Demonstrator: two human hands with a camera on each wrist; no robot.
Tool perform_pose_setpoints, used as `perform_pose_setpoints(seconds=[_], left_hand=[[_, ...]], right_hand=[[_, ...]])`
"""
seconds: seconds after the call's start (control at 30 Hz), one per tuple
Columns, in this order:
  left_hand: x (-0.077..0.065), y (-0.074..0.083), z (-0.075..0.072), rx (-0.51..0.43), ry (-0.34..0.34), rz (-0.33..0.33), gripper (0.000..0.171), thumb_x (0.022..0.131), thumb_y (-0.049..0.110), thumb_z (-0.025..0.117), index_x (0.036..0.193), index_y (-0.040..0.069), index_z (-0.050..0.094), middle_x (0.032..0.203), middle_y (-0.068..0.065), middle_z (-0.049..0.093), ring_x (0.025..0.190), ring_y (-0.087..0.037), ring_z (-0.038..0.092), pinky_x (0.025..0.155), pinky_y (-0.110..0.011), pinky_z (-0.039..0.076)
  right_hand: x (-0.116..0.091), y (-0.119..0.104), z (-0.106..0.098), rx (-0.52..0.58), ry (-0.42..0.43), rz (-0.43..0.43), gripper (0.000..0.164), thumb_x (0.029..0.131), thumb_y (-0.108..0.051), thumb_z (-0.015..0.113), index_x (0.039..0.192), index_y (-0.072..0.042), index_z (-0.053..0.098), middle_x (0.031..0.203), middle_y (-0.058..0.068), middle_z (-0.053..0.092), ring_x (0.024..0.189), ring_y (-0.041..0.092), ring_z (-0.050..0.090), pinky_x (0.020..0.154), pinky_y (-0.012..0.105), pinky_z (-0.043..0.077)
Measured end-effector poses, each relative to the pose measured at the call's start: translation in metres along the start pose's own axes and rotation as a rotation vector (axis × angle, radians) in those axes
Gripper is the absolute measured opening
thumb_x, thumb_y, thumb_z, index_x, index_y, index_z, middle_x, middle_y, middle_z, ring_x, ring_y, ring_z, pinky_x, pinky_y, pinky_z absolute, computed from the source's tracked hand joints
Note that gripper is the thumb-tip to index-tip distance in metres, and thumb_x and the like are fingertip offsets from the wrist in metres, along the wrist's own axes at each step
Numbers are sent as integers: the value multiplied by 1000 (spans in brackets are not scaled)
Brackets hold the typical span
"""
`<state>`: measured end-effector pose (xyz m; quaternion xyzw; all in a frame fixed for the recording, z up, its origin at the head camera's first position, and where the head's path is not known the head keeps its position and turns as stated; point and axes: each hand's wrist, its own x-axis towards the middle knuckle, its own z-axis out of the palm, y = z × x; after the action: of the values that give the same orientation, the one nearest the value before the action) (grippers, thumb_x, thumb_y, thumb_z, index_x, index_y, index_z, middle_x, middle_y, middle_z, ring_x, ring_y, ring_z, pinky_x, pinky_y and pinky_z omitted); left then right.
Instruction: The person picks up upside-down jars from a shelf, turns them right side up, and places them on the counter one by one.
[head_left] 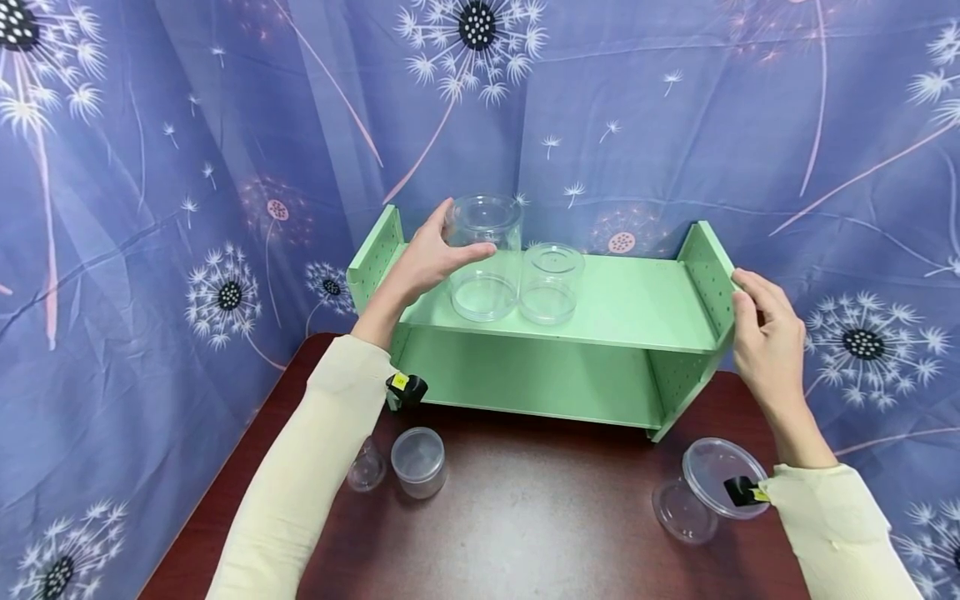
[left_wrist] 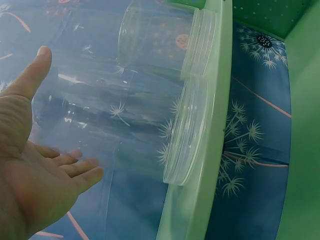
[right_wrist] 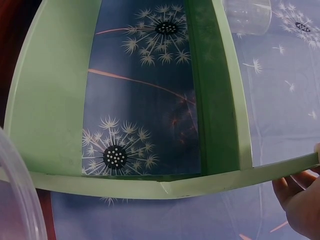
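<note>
A tall clear jar (head_left: 486,283) stands upright on the upper board of a green two-tier shelf (head_left: 637,304). My left hand (head_left: 431,258) is spread beside its upper part, thumb across the front and fingers at the left side. In the left wrist view, the thumb and fingers of the left hand (left_wrist: 45,165) stand wide apart at the jar's end. A shorter clear jar (head_left: 551,292) is close to the tall one's right. My right hand (head_left: 771,342) grips the edge of the shelf's right side panel, also seen in the right wrist view (right_wrist: 305,200).
On the dark red table (head_left: 510,517), a frosted-lidded container (head_left: 418,462) and a small clear container (head_left: 367,467) lie front left. Front right are a round clear lid (head_left: 712,475) and a clear container (head_left: 682,512). A patterned blue curtain (head_left: 637,108) hangs behind the shelf.
</note>
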<state>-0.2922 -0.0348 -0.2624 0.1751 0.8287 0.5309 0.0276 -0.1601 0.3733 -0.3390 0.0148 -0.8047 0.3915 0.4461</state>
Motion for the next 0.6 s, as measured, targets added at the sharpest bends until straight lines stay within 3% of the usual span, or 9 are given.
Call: perform_pose_setpoints(seconds=[0.33, 0.6], left_hand=[[2, -1, 5, -53, 29, 41, 111, 84, 39, 87, 166, 13, 17, 166, -12, 31, 149, -26, 35, 121, -43, 32], [0, -4, 4, -73, 33, 48, 110, 84, 42, 86, 166, 14, 18, 166, -8, 33, 150, -24, 34, 121, -39, 33]], right_hand=[[1, 1, 0, 9, 6, -9, 30, 105, -10, 58, 129, 0, 71, 134, 18, 66, 119, -4, 57, 96, 11, 44], [0, 1, 0, 13, 7, -15, 29, 104, -8, 58, 129, 1, 71, 134, 19, 66, 119, -4, 57, 97, 11, 44]])
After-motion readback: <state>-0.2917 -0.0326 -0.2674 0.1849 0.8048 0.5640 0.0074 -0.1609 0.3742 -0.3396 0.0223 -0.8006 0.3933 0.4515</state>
